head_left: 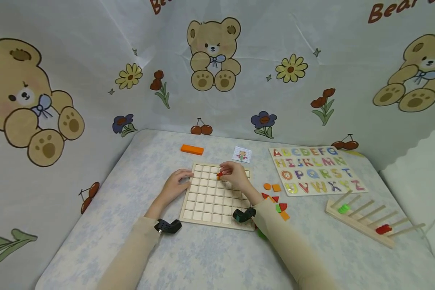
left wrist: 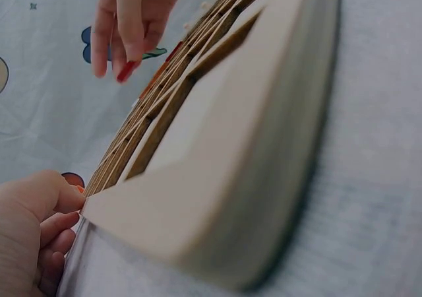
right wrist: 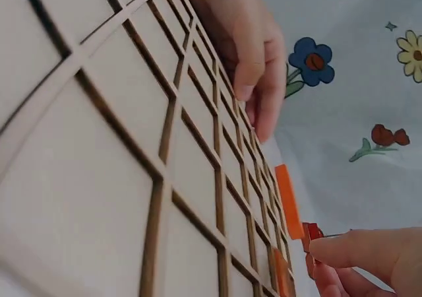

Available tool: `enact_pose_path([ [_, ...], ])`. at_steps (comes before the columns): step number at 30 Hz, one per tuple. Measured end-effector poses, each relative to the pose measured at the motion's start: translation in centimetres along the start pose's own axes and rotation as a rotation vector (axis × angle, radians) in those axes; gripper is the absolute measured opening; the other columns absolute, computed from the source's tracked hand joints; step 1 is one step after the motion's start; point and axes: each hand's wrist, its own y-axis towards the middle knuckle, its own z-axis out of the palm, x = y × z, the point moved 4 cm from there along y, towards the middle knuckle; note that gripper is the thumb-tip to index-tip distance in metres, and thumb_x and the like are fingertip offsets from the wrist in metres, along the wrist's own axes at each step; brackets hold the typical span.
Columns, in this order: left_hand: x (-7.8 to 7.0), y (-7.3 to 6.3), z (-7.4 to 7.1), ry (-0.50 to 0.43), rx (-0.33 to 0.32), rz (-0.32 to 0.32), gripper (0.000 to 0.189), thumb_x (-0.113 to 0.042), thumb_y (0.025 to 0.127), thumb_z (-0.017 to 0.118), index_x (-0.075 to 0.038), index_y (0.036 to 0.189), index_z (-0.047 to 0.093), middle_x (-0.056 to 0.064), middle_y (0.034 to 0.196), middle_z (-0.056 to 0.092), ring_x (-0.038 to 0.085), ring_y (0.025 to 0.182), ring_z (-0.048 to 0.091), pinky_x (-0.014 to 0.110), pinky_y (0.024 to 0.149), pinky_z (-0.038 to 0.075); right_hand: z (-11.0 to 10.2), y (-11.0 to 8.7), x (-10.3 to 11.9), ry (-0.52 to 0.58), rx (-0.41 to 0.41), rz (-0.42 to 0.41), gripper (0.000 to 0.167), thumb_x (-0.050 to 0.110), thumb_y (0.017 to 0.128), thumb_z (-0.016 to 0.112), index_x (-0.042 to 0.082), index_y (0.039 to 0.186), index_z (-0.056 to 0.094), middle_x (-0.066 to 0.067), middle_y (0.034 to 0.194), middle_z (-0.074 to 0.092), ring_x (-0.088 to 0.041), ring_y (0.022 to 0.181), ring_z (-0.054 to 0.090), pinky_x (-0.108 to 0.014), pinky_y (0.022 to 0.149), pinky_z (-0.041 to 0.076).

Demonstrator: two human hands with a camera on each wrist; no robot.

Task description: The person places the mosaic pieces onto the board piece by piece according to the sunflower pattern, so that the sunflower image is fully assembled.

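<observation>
A square wooden grid board (head_left: 197, 218) lies flat on the table. My left hand (head_left: 175, 185) rests against its left edge, thumb and fingertips touching the wood. Over the upper part of the grid, my right hand (head_left: 235, 175) pinches a small red piece (head_left: 219, 174) between thumb and fingers; the left wrist view shows this red piece (left wrist: 127, 71) at the fingertips. An orange piece (right wrist: 281, 270) sits on the grid close beneath that hand. Which shape the red piece has is partly hidden by the fingers.
Orange, red and green pieces (head_left: 276, 188) lie right of the board, some under the right forearm. Behind are an orange block (head_left: 192, 150) and a picture card (head_left: 242, 154). An alphabet board (head_left: 324, 191) and a pegged wooden rack (head_left: 359, 228) stand farther right.
</observation>
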Motion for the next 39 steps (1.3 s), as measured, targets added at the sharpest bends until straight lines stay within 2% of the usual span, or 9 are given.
enact_pose_path([
  [4,0.1,0.1,0.1,-0.011,0.005,-0.007,0.032,-0.011,0.095,0.064,-0.003,0.126,0.067,0.014,0.138,0.057,0.033,0.134,0.049,0.052,0.114,0.038,1.9,1.1,0.2,-0.018,-0.011,0.013,0.035,-0.011,0.085,0.068,-0.010,0.119,0.064,-0.027,0.104,0.068,-0.037,0.093,0.066,-0.036,0.080,0.059],
  [9,0.3,0.2,0.0,-0.018,0.007,-0.021,0.032,-0.010,0.095,0.064,-0.003,0.126,0.067,0.013,0.138,0.057,0.033,0.135,0.048,0.051,0.115,0.038,3.0,1.7,0.2,-0.045,-0.027,0.025,0.035,-0.013,0.083,0.069,-0.008,0.117,0.066,-0.024,0.101,0.069,-0.030,0.085,0.064,-0.029,0.073,0.056],
  [15,0.3,0.2,-0.1,0.017,-0.009,-0.018,0.031,-0.010,0.095,0.064,-0.004,0.125,0.068,0.013,0.137,0.058,0.032,0.135,0.049,0.051,0.114,0.039,3.0,1.3,0.3,-0.031,-0.001,-0.017,0.035,-0.011,0.084,0.069,-0.010,0.119,0.065,-0.025,0.101,0.069,-0.023,0.078,0.059,-0.022,0.067,0.048],
  [19,0.3,0.3,-0.1,0.021,-0.012,-0.008,0.031,-0.010,0.095,0.064,-0.003,0.124,0.068,0.014,0.137,0.058,0.033,0.135,0.049,0.052,0.115,0.038,2.4,0.8,0.4,-0.044,0.003,-0.052,0.034,-0.008,0.087,0.067,-0.010,0.121,0.064,-0.024,0.102,0.068,-0.026,0.083,0.061,-0.024,0.070,0.050],
  [24,0.3,0.3,0.1,0.024,0.004,0.004,0.031,-0.011,0.096,0.064,-0.003,0.125,0.067,0.014,0.137,0.058,0.034,0.135,0.048,0.052,0.115,0.038,-0.3,-0.7,-0.3,-0.079,-0.035,-0.050,0.033,-0.003,0.089,0.068,-0.008,0.121,0.064,-0.024,0.105,0.069,-0.034,0.090,0.065,-0.037,0.080,0.056],
  [31,0.1,0.2,0.0,0.032,-0.007,-0.001,0.031,-0.011,0.096,0.064,-0.004,0.125,0.068,0.013,0.137,0.058,0.033,0.135,0.048,0.053,0.114,0.039,-6.9,-3.6,-2.8,-0.169,-0.122,-0.008,0.032,-0.006,0.086,0.067,-0.010,0.118,0.065,-0.027,0.104,0.069,-0.037,0.090,0.066,-0.044,0.082,0.057],
  [35,0.1,0.3,0.0,0.044,-0.008,-0.008,0.031,-0.011,0.095,0.064,-0.004,0.125,0.068,0.014,0.137,0.058,0.034,0.134,0.049,0.053,0.114,0.039,-9.9,-5.2,-4.2,-0.217,-0.102,0.048,0.035,-0.008,0.085,0.066,-0.012,0.120,0.063,-0.030,0.106,0.068,-0.041,0.093,0.065,-0.050,0.084,0.057],
  [39,0.2,0.3,0.1,0.036,-0.006,-0.023,0.031,-0.010,0.095,0.065,-0.003,0.125,0.068,0.014,0.136,0.059,0.033,0.134,0.049,0.052,0.114,0.038,-11.3,-6.5,-5.4,-0.244,-0.056,0.113,0.039,-0.006,0.085,0.068,-0.012,0.123,0.061,-0.029,0.109,0.067,-0.041,0.099,0.064,-0.052,0.090,0.055],
])
